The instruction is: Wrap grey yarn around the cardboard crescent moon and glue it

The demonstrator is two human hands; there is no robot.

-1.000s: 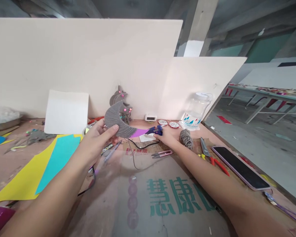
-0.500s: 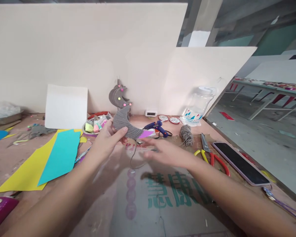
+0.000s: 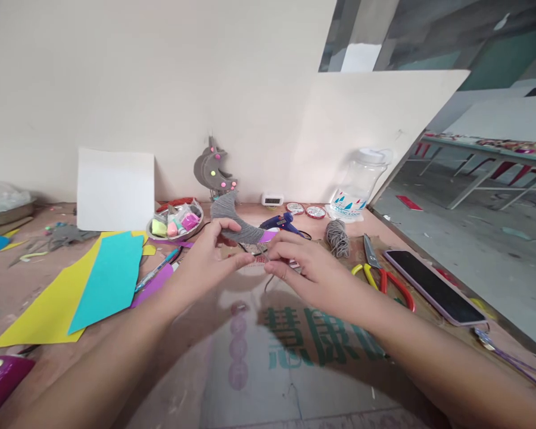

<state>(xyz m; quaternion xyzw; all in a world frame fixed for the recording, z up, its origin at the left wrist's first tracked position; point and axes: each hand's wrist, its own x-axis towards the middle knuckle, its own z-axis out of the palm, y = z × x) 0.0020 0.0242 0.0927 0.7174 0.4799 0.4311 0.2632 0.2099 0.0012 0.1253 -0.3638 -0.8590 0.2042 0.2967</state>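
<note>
Gripping grey crescent [image 3: 245, 229] and yarn strand [image 3: 267, 283], hands [image 3: 205, 256] in front of glue gun [image 3: 277, 223], yarn ball [image 3: 338, 238] nearby.

The right hand [image 3: 301, 262] covers the tip of the purple end [image 3: 267, 237] of the grey crescent [image 3: 241, 225], the left hand [image 3: 208, 256] hides part of its outer edge, the right forearm [image 3: 397, 333] cuts off the green lettering [image 3: 281, 339], the clock's [image 3: 272, 199] digits are illegibly small, and a magenta object [image 3: 2, 387] leaves the frame at left.
</note>
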